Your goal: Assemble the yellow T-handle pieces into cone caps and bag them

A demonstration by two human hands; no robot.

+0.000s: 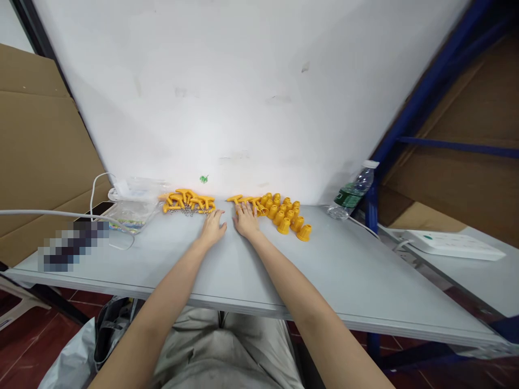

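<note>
My left hand [213,225] lies flat on the grey table [332,270], fingers stretched out, holding nothing. My right hand [245,218] also rests flat beside it, fingers spread, its fingertips touching or just short of a small pile of yellow T-shaped parts [245,200]. A second heap of yellow T-shaped parts [187,200] with small metal pieces [187,210] sits ahead of the left hand. To the right stand several yellow cone-shaped caps [285,214] in a cluster.
A clear plastic bag [135,202] and a white cable [60,213] lie at the left. A plastic water bottle [352,192] lies at the right by a blue rack post [371,205]. A white power strip [450,244] sits on the neighbouring surface. A white wall stands behind.
</note>
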